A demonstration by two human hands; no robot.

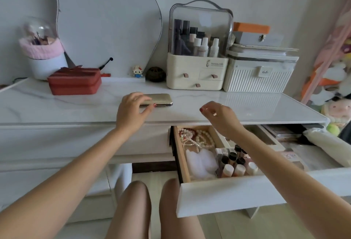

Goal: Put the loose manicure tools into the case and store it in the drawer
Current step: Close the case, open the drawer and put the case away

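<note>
On the white tabletop [57, 106], the left hand [131, 111] rested on the near-left end of the closed gold case [159, 99], fingers loosely curled over it. Case lay flat, long axis left-right, parallel to the front edge. Right hand [218, 115] hovered above the open drawer [247, 191], fingers loosely bent, holding nothing.

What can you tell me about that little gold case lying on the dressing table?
The gold case is a slim, rounded-corner rectangle with a textured, slightly shiny cover that looks like fabric or faux leather, and a dark metal frame along its edge. It is closed and lies flat on the white marble-look tabletop, ahead of the open drawer. The left hand covers its left end, fingers reaching over it; whether they grip it yet is unclear.
</note>
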